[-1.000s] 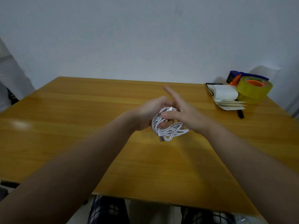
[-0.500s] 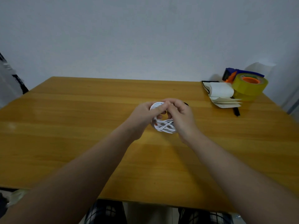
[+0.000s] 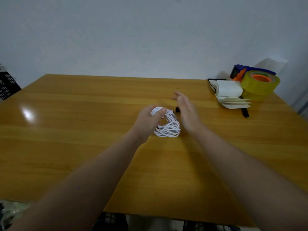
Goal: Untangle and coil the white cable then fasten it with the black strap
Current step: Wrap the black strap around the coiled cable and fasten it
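Note:
The white cable (image 3: 169, 129) is gathered into a loose coil above the middle of the wooden table (image 3: 83, 124). My left hand (image 3: 148, 121) grips the coil at its upper left, thumb pressed over the loops, and one plug end sticks out to the right. My right hand (image 3: 186, 110) hovers just right of the coil, fingers spread and holding nothing. A small black piece, likely the black strap (image 3: 177, 109), lies on the table behind the coil and is mostly hidden by my right hand.
At the back right corner sit an open notepad (image 3: 229, 90), a yellow tape roll (image 3: 260, 84) with a blue dispenser behind it, and a black pen (image 3: 245, 112). A black crate (image 3: 6, 85) stands off the left edge.
My right hand has let go of the coil and moved off to the right, fingers opening. My left hand keeps the coil in its grip.

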Available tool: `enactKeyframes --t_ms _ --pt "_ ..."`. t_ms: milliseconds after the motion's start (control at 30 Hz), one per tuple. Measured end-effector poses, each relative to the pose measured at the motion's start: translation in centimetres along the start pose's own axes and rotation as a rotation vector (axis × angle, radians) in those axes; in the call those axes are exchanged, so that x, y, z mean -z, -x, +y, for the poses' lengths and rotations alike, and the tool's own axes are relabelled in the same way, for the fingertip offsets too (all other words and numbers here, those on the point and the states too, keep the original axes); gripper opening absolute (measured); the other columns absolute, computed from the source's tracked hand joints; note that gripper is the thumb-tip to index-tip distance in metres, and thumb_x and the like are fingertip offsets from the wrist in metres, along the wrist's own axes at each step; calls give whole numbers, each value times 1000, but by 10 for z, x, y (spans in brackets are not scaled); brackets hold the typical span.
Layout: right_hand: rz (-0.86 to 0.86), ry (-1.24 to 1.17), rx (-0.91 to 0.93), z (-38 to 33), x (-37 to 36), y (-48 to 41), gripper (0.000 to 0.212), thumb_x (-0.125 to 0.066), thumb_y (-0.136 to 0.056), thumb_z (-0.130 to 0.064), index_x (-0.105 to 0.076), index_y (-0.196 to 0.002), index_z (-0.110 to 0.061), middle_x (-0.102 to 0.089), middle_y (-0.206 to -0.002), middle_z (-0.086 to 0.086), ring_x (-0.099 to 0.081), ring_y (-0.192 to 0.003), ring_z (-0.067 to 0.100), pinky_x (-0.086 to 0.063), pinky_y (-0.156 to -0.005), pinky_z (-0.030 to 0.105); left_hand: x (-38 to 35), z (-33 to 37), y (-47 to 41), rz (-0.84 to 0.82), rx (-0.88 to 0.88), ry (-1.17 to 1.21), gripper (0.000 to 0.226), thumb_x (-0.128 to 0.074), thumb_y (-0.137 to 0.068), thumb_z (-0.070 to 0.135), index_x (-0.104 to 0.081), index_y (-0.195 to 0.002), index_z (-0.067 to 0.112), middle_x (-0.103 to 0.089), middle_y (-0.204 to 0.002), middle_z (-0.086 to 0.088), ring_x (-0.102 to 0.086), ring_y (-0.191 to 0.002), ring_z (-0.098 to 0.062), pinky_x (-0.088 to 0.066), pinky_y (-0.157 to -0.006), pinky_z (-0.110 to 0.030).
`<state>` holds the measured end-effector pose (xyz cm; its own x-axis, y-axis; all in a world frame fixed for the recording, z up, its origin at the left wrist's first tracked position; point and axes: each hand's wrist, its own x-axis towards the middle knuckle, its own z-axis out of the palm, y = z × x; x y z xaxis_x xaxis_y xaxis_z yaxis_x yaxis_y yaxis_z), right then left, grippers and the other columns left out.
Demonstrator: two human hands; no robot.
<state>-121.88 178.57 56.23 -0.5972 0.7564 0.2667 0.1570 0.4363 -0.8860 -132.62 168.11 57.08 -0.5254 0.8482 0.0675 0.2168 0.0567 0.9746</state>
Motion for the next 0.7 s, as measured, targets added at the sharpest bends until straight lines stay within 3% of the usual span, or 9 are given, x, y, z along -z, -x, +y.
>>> enactKeyframes --t_ms 67,167,233,367,400,467,533,600,700 --pt "71 231 -23 16 8 -20 41 -31 -101 -27 -37 -140 -17 -45 -142 6 -38 -132 18 -30 -111 36 3 -7 -4 7 33 -16 16 -55 -95 27 -63 -95 15 -61 -77 4 -49 -47 2 -42 -49 -13" --pt "-187 742 -127 40 21 -30 48 -41 -95 -10 -35 -142 -18 -30 -151 6 -25 -138 28 -24 -114 40 6 -17 -4 -15 37 -37 15 -54 -96 28 -64 -88 20 -61 -74 6 -49 -46 3 -41 -49 -12" --pt "-183 772 -153 45 24 -24 43 -47 -94 -8 -44 -135 -19 -36 -143 6 -29 -131 30 -27 -108 38 7 -22 -4 -21 42 -61 16 -54 -96 30 -65 -93 18 -62 -74 6 -49 -48 2 -41 -49 -12" --pt "-54 511 -147 35 22 -13 15 -53 -93 -14 -58 -107 -13 -55 -111 6 -51 -106 23 -41 -83 28 9 -23 -4 -35 117 -118 31 -53 -96 32 -61 -116 10 -62 -77 6 -49 -46 4 -41 -48 -10" --pt "-32 323 -192 30 22 -8 10 -52 -94 -15 -55 -103 -13 -58 -106 4 -54 -102 21 -42 -78 27 10 -21 -1 -66 124 -123 37 -53 -95 32 -56 -126 12 -62 -78 6 -49 -45 5 -42 -48 -10" --pt "-19 -125 -294 16 22 3 5 -48 -96 -15 -51 -100 -16 -64 -99 2 -60 -100 22 -47 -83 34 13 -16 9 -174 114 -129 53 -56 -94 32 -38 -143 22 -63 -80 7 -51 -49 2 -44 -51 -14" --pt "-99 -342 -306 6 24 12 8 -45 -97 -15 -52 -99 -19 -67 -90 2 -63 -94 24 -45 -86 39 15 -10 19 -304 76 -139 67 -58 -93 30 -23 -149 31 -63 -103 7 -54 -60 -3 -46 -53 -17" --pt "-251 -395 -272 1 24 20 12 -43 -98 -15 -54 -97 -18 -65 -87 3 -60 -88 21 -42 -84 36 16 -3 25 -399 33 -173 69 -59 -93 27 -20 -149 36 -51 -127 6 -55 -66 -5 -47 -54 -19" --pt "-418 -362 -236 -5 22 28 14 -43 -97 -17 -57 -96 -12 -62 -88 5 -55 -84 19 -42 -79 32 16 5 26 -402 42 -141 46 -53 -96 22 -42 -140 28 -62 -90 4 -54 -54 4 -44 -51 -15"
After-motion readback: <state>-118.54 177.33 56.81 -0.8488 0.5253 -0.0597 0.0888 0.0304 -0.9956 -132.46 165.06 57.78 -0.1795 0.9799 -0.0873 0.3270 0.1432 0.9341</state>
